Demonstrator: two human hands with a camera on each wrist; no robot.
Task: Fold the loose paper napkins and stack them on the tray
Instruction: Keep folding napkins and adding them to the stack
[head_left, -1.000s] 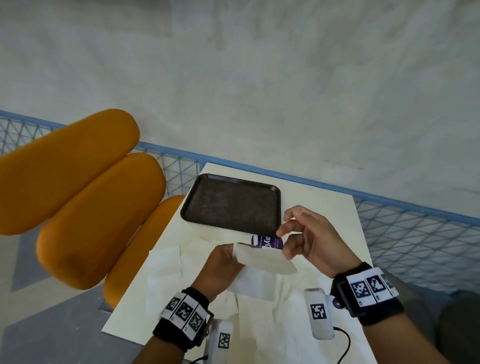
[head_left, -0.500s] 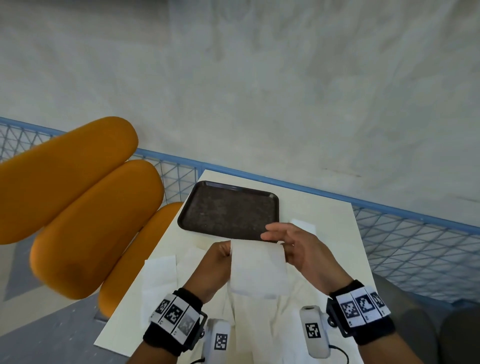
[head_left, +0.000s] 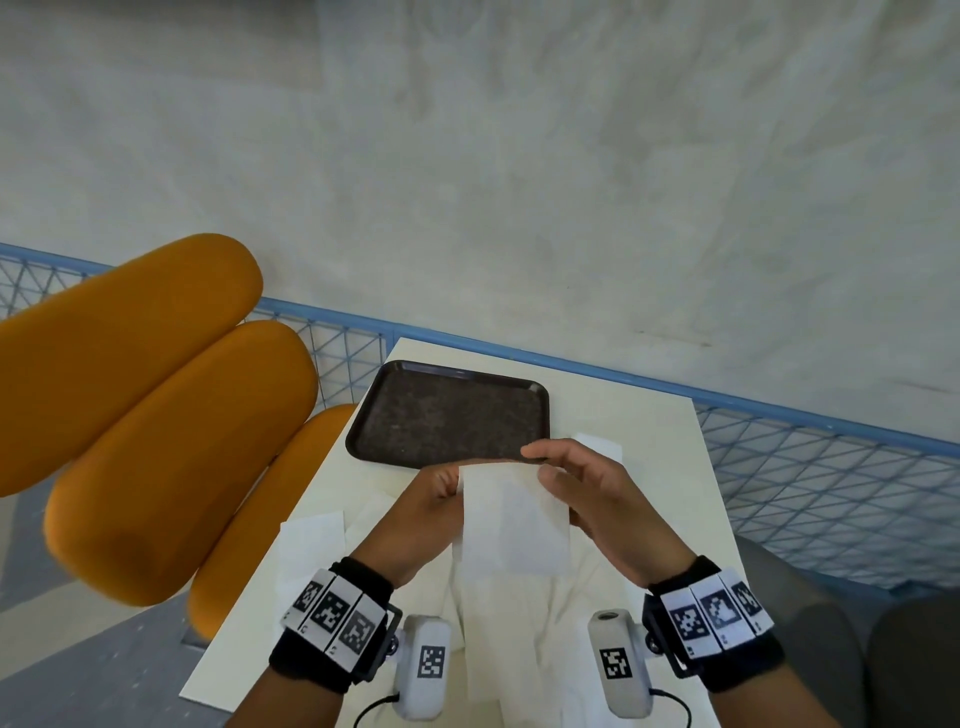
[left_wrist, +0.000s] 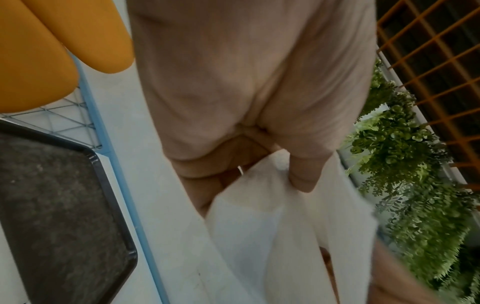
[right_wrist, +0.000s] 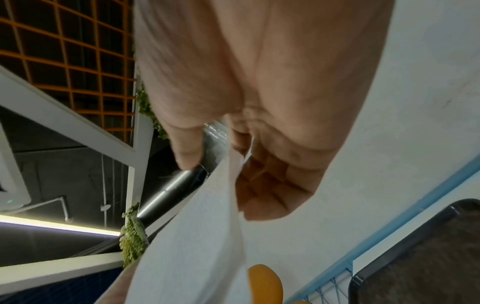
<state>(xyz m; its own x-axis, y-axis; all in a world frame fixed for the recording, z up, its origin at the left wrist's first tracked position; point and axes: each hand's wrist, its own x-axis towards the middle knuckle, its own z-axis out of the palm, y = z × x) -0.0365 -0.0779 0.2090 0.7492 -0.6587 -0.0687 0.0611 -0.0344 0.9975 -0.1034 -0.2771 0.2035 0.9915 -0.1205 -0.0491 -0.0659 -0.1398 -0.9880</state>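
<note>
Before you lies one white table (head_left: 623, 415). On its far part sits one dark, speckled rectangular tray (head_left: 447, 415), bare. You hold one white paper napkin (head_left: 511, 519), doubled over, above loose napkins (head_left: 519, 649) heaped too tangled to count. Your left hand (head_left: 415, 519) pinches its left edge and your right hand (head_left: 608, 504) its right.

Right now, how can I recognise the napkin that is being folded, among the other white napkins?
Find the dark tray on the pale table. Just in front of its near edge, both hands hold one napkin up. Unlike the loose napkins lying flat, it is lifted and gripped by the left hand and right hand.
</note>
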